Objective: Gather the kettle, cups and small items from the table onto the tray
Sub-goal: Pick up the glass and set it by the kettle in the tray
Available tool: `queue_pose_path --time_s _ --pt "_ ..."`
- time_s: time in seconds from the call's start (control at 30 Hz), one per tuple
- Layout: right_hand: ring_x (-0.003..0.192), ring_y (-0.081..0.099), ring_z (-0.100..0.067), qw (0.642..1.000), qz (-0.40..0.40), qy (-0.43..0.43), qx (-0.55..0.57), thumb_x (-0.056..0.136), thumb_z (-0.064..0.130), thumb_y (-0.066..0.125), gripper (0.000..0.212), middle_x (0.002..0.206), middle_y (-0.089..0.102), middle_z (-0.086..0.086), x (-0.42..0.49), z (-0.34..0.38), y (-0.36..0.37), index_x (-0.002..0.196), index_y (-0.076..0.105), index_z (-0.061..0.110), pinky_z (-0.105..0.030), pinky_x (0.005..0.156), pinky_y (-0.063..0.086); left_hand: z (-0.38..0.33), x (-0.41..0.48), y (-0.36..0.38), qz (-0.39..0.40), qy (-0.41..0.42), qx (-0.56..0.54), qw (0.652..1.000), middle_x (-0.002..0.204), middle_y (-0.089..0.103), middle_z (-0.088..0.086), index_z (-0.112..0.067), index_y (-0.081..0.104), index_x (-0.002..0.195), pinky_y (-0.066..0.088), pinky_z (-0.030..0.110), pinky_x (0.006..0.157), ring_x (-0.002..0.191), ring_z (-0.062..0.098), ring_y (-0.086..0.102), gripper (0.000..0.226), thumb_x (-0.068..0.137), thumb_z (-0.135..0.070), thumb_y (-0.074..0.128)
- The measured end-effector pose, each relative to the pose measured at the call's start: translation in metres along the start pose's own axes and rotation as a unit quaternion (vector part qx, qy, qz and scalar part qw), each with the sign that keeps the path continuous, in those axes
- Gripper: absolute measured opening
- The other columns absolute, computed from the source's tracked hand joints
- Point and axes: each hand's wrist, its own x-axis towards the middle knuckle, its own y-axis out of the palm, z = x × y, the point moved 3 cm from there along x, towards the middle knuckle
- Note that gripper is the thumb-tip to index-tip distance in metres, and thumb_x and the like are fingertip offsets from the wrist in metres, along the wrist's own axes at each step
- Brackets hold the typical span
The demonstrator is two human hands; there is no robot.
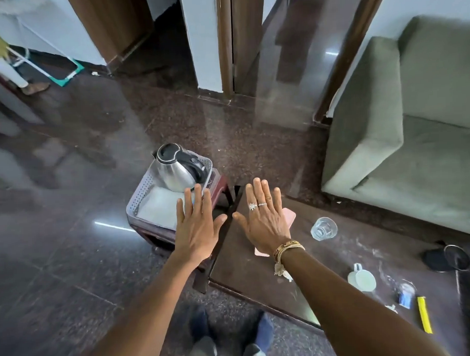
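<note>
Both arms stretched forward, bare to the elbow. Left hand (197,227) flat, palm down, fingers straight and close together, thumb spread to the right, holding nothing. Right hand (264,222) likewise flat and palm down, fingers straight, thumb spread left, nearly meeting the other thumb. Rings on two right fingers, bands and thread at the right wrist. Feet visible below.

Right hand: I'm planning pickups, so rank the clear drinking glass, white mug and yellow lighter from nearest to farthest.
From the right hand:
1. Clear drinking glass, on the table just to its right.
2. White mug, farther right and nearer the person.
3. Yellow lighter, near the table's far right.
</note>
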Motion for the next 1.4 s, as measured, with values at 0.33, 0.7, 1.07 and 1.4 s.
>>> queue_pose_path --time_s 0.33,0.7,1.07,1.4 --pt "0.153 0.007 -0.036 0.998 0.010 0.061 0.007 0.099 0.059 0.033 0.080 0.164 0.012 -0.019 0.017 0.027 0.025 0.156 0.024 0.003 -0.057 0.123 0.006 0.035 0.030 0.010 0.019 0.052 0.003 0.998 0.166 0.006 0.018 -0.003 0.016 0.157 0.012 0.056 0.123 0.153 0.040 0.003 0.080 0.100 -0.058 0.027" --pt "0.154 -0.002 -0.035 0.988 -0.011 0.150 0.029 0.100 0.057 0.037 0.080 0.166 0.003 -0.018 0.041 0.034 0.031 0.157 0.015 0.005 -0.055 0.123 -0.003 0.058 0.067 0.007 0.026 0.133 0.000 0.991 0.161 0.024 0.023 0.001 0.029 0.153 0.026 0.057 0.117 0.149 0.045 0.022 0.083 0.097 -0.059 0.015" --pt "0.154 -0.006 -0.030 0.969 0.026 0.231 0.083 0.100 0.058 0.035 0.080 0.167 0.001 -0.011 0.015 -0.023 0.084 0.159 0.010 0.011 -0.048 0.121 -0.010 -0.009 0.079 0.073 0.116 0.162 -0.042 0.979 0.167 0.004 0.014 -0.008 0.006 0.158 0.008 0.050 0.125 0.155 0.035 0.003 0.078 0.102 -0.055 0.033" --pt "0.155 0.002 -0.029 0.928 0.024 0.362 0.087 0.099 0.056 0.040 0.081 0.167 0.006 -0.010 -0.022 -0.137 0.103 0.159 0.010 0.011 -0.051 0.124 0.003 -0.089 0.095 0.121 0.169 0.214 0.009 0.962 0.167 0.009 0.015 -0.007 0.007 0.158 0.018 0.049 0.122 0.153 0.035 0.012 0.079 0.101 -0.058 0.024"
